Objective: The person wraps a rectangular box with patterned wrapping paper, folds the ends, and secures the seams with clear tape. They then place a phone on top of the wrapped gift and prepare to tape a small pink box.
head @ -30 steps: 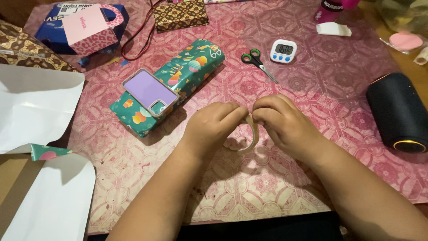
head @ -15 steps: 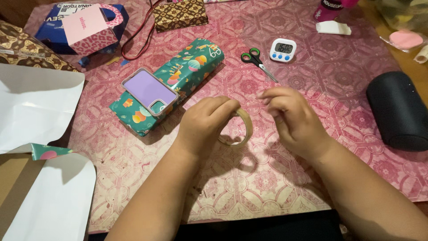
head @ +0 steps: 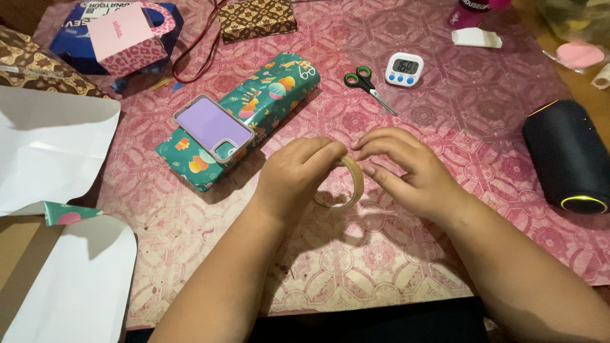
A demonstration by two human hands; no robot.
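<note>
My left hand (head: 295, 174) grips a roll of clear tape (head: 349, 190) upright by its top, just above the pink patterned mat (head: 394, 254). My right hand (head: 406, 171) is at the roll's right side, its fingertips touching the top edge where the left fingers pinch. Up and to the left lies a long box wrapped in green patterned paper (head: 267, 101), with a phone in a lilac case (head: 213, 129) resting face down on it.
Green-handled scissors (head: 367, 84) and a small white digital timer (head: 404, 68) lie beyond my hands. A dark cylinder speaker (head: 567, 155) lies at the right. White paper sheets (head: 51, 152) cover the left side. A blue box and pink gift bag (head: 124, 38) sit far left.
My right hand pulled away from the tape roll to the right, then came back to its top edge. The left hand kept hold of the roll throughout.
</note>
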